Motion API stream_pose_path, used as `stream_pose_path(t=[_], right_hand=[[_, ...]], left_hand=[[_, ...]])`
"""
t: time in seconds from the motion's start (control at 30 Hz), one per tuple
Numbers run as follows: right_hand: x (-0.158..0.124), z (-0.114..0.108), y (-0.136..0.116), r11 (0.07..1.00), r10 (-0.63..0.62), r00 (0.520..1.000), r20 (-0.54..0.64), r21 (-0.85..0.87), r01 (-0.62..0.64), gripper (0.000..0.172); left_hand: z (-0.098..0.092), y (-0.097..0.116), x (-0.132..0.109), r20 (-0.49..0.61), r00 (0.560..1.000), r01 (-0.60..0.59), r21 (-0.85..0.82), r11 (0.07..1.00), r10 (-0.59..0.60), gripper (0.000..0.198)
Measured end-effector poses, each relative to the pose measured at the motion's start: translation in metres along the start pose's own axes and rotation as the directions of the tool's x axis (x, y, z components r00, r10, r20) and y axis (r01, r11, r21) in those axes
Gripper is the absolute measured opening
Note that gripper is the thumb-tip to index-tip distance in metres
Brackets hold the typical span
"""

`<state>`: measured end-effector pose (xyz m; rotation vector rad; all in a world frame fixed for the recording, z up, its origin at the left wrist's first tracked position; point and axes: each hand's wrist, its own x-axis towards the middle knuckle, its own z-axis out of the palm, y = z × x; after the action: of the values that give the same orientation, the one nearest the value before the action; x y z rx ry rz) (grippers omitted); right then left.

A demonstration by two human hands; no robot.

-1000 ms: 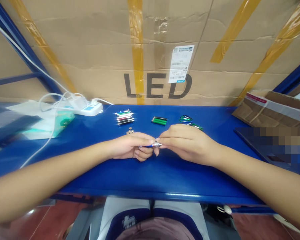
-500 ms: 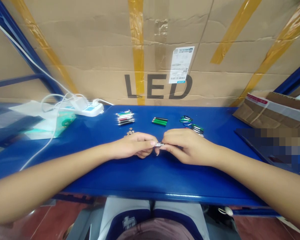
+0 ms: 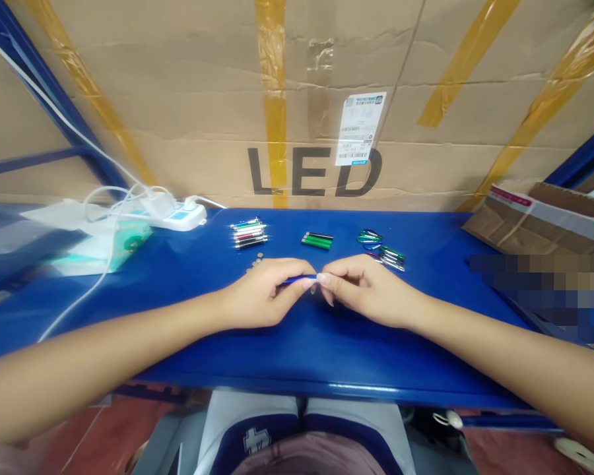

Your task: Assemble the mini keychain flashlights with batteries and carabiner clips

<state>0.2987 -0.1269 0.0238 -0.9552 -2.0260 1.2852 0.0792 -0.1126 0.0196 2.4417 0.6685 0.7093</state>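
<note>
More of the blue barrel (image 3: pixel 301 279) now shows between the hands (image 3: pixel 264 293).

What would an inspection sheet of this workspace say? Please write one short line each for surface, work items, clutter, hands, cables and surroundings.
Surface: glossy blue tabletop; damage, nothing seen.
Work items: slim blue piece in hands; row of pen-like pieces; green and black tubes; small round pieces; slim shiny pieces by clip-like loops.
Clutter: green-and-white packet at left; cardboard box at right.
Hands: left hand holds the slim blue piece; right hand pinches at its end, contact detail too small to tell.
Cables: white cables bunched by the white power strip, one trailing leftward.
Surroundings: taped cardboard panel marked LED behind.
</note>
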Motion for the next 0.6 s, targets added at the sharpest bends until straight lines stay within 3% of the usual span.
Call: stream_pose_path(t=[0.07, 0.13, 0.2, 0.3, 0.37, 0.47, 0.53, 0.6], right_hand=[[0.0, 0.001, -0.001, 0.937, 0.16, 0.982, 0.1, 0.296, -0.183, 0.046], [0.0, 0.0, -0.002, 0.81, 0.231, 0.945, 0.231, 0.492, -0.318, 0.046], [0.001, -0.001, -0.001, 0.728, 0.248, 0.915, 0.317, 0.562, -0.392, 0.045], [0.002, -0.001, 0.002, 0.728, 0.244, 0.914, 0.325, 0.562, -0.393, 0.045], [0.003, -0.001, 0.003, 0.822, 0.242, 0.933, 0.264, 0.455, -0.342, 0.048], [0.003, -0.001, 0.005, 0.984, 0.166, 0.983, 0.072, 0.057, -0.17, 0.05], [0.003, -0.004, 0.005, 0.973, -0.034, 0.998, -0.044, -0.232, 0.023, 0.044], [0.001, -0.007, 0.006, 0.865, -0.278, 0.96, -0.028, -0.441, 0.237, 0.034]], left_hand=[[0.0, 0.0, -0.002, -0.014, 0.996, -0.081, 0.171, 0.982, 0.085, 0.025], [0.001, -0.002, -0.004, 0.004, 0.989, -0.14, 0.293, 0.946, 0.145, 0.026], [0.001, -0.002, -0.005, 0.024, 0.985, -0.167, 0.355, 0.92, 0.169, 0.028], [0.001, 0.0, -0.005, 0.027, 0.99, -0.137, 0.295, 0.945, 0.135, 0.028], [-0.001, 0.001, -0.003, 0.035, 0.997, -0.072, 0.161, 0.984, 0.068, 0.027], [-0.004, -0.001, 0.003, 0.064, 0.995, 0.089, -0.1, 0.991, -0.082, 0.028], [-0.004, -0.004, 0.006, 0.107, 0.974, 0.224, -0.301, 0.927, -0.201, 0.031], [-0.004, -0.007, 0.009, 0.2, 0.935, 0.354, -0.501, 0.79, -0.292, 0.038]])
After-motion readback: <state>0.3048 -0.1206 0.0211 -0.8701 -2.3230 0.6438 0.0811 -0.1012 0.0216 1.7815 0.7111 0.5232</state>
